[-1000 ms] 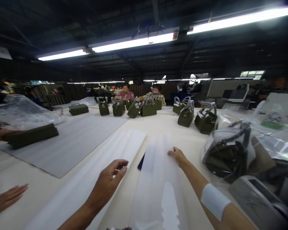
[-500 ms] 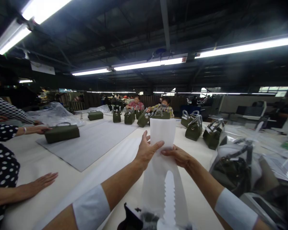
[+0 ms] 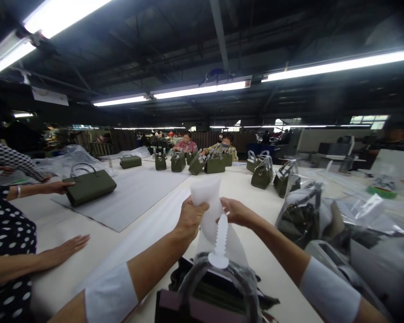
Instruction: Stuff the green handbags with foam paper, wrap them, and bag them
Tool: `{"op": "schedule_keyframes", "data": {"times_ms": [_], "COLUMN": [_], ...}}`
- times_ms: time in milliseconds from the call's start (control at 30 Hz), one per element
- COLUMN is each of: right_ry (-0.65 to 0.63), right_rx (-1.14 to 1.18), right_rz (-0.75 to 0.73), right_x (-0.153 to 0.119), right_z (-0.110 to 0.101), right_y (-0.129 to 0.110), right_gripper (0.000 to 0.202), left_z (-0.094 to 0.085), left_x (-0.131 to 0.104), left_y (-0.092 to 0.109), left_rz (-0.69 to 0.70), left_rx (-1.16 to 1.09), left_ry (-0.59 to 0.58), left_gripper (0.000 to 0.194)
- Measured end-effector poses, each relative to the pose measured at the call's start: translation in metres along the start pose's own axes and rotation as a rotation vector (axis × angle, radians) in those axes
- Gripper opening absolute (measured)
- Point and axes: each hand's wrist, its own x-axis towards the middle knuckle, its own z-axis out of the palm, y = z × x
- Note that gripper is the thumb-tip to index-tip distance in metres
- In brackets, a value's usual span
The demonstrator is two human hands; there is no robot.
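A translucent white foam sheet (image 3: 207,197) is held up over the table, folded or rolled at its top. My left hand (image 3: 189,216) grips its left side, thumb across the front. At its right edge is my right hand (image 3: 237,212), fingers curled against the sheet, with the fingertips partly hidden. Below my hands, close to me, stands an open dark green bag (image 3: 168,307) with wrapped handles. A white toothed plastic strip (image 3: 221,240) sticks up from the handles, in front of the sheet.
On the left, a co-worker's hand (image 3: 65,186) holds a green handbag (image 3: 92,186) over a grey mat (image 3: 134,197). Several green bags stand along the far side of the white table (image 3: 121,251). Plastic-wrapped bags (image 3: 299,220) lie on the right.
The sheet has come lower and its top is now bunched. My right hand has shifted to its edge. More of the near bag shows, and the co-worker's bag has tilted.
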Motion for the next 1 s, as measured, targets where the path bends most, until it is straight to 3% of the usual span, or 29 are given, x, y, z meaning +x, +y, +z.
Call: {"op": "schedule_keyframes", "data": {"times_ms": [67, 200, 333, 400, 467, 533, 700, 1000], "right_ry": [-0.02, -0.074, -0.094, -0.1, -0.121, -0.145, -0.213, -0.382], "right_rx": [-0.017, -0.091, -0.227, -0.329, -0.444, -0.556, -0.9, -1.267], "right_rz": [-0.029, -0.041, -0.063, -0.106, -0.159, -0.201, -0.316, -0.498], "right_x": [-0.004, -0.013, -0.037, -0.05, -0.06, -0.067, -0.073, -0.062], "right_z": [-0.005, -0.009, -0.009, -0.01, -0.011, -0.012, -0.005, 0.021], "right_y": [-0.015, -0.018, -0.003, 0.0, -0.001, -0.005, -0.014, -0.032], "right_gripper": [0.06, 0.042, 0.027, 0.018, 0.011, 0.012, 0.023, 0.015], "left_z": [0.003, -0.003, -0.034, -0.049, -0.057, -0.057, -0.044, -0.031], "left_x": [-0.006, -0.028, -0.087, -0.122, -0.151, -0.168, -0.172, -0.158], "left_y": [0.006, 0.027, 0.044, 0.041, 0.031, 0.016, -0.013, -0.021], "left_rz": [-0.004, 0.054, 0.465, 0.673, 0.785, 0.799, 0.753, 0.71], "left_rx": [0.017, 0.092, 0.562, 0.798, 0.98, 1.122, 1.295, 1.289], "left_ry": [-0.051, -0.087, 0.036, 0.008, -0.042, -0.061, -0.021, 0.108], "left_gripper": [0.03, 0.042, 0.02, 0.008, 0.007, 0.019, 0.055, 0.042]}}
